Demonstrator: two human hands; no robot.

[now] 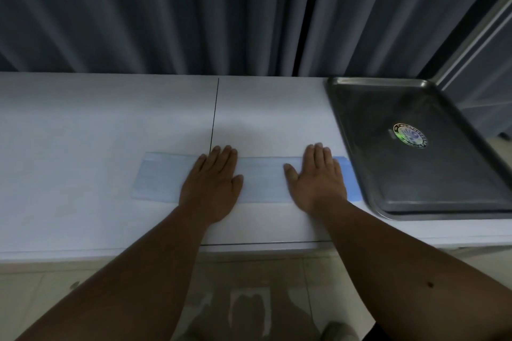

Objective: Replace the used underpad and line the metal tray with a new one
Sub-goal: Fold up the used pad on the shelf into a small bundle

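A folded underpad [160, 177], pale blue and white, lies as a long flat strip on the white table [97, 119]. My left hand [212, 183] presses flat on its middle with straight fingers. My right hand [317, 180] lies flat on the strip's right part, just left of its blue end. The metal tray [357, 147] sits bare at the right of the table, with a round shiny sticker [410, 136] inside it. The tray's near left corner is close to the strip's right end.
Dark curtains [194, 14] hang behind the table's far edge. A thin seam [214, 113] runs across the tabletop toward my left hand. A metal frame [476, 33] rises beyond the tray at the right. Tiled floor [249, 299] shows below the table's near edge.
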